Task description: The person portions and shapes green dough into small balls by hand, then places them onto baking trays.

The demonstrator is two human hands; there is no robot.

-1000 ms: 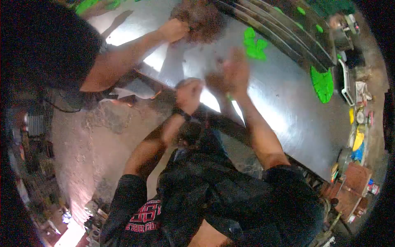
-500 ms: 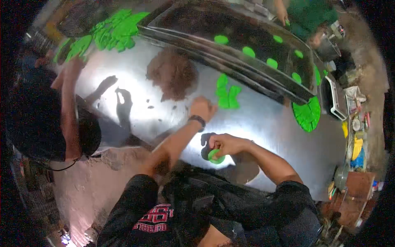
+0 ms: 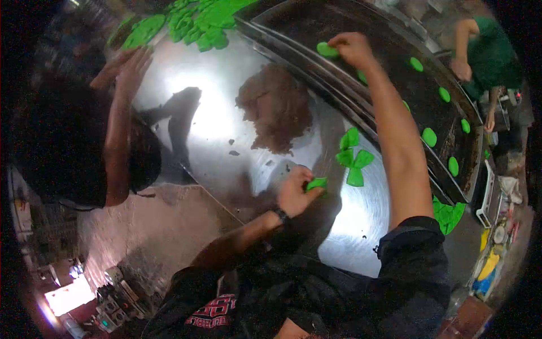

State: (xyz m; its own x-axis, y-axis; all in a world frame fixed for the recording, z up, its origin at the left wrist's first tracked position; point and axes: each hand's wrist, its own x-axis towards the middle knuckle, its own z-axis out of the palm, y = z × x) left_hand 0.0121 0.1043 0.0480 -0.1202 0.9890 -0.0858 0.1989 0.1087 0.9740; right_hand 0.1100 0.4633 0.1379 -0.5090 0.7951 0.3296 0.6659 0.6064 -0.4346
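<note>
My left hand (image 3: pixel 296 192), with a dark band at its wrist, pinches a small green dough piece (image 3: pixel 317 183) above the metal table. Stretched out over the dark tray (image 3: pixel 389 39), my right hand (image 3: pixel 354 50) grips the edge of a flattened green dough round (image 3: pixel 326 50) near the tray's left side. Between my arms lie several loose green dough pieces (image 3: pixel 354 161) on the table. More green rounds, such as this one (image 3: pixel 429 137), are spread across the tray. My right forearm hides part of the tray and some rounds.
A brown dough-like mass (image 3: pixel 276 107) lies mid-table. A heap of green pieces (image 3: pixel 206 22) is at the far edge. On the left, a co-worker's hands (image 3: pixel 127 70) are near a green slab (image 3: pixel 144 31). Another person in green (image 3: pixel 494 56) stands beyond the tray. A cut green disc (image 3: pixel 447 216) sits at right.
My right hand has moved from the near table up to the tray with a green round. My left hand has drawn back from the loose pieces and holds one. The view has shifted.
</note>
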